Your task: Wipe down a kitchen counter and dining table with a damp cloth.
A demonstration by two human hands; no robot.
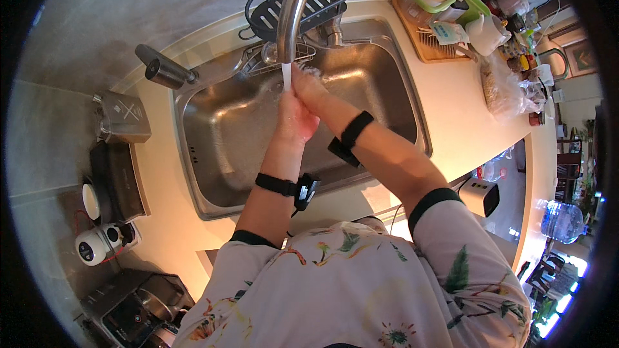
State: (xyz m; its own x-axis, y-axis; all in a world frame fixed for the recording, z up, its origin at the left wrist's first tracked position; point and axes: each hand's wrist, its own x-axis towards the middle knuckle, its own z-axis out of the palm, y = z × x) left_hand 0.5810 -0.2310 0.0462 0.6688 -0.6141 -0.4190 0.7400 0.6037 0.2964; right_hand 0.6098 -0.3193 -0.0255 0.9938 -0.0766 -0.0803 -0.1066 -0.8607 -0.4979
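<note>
Both of my hands meet under the curved metal faucet [294, 14], over the stainless steel sink [242, 145]. A stream of water [287, 76] falls onto them. My left hand [296, 118] is palm side up, wet and reddened at the heel of the palm. Against its fingers lies my right hand [309, 86], with water splashing beside it. The fingers of both hands overlap and are partly hidden, so their exact pose is unclear. Each wrist wears a black strap with a small device.
Behind the faucet hangs a black slotted rack [271, 21], above a wire basket [256, 64] in the sink. A dark cylindrical dispenser [164, 70] stands at the sink's back left corner. A wooden tray [425, 48] with kitchen items and a plastic bag [500, 89] lie to the right.
</note>
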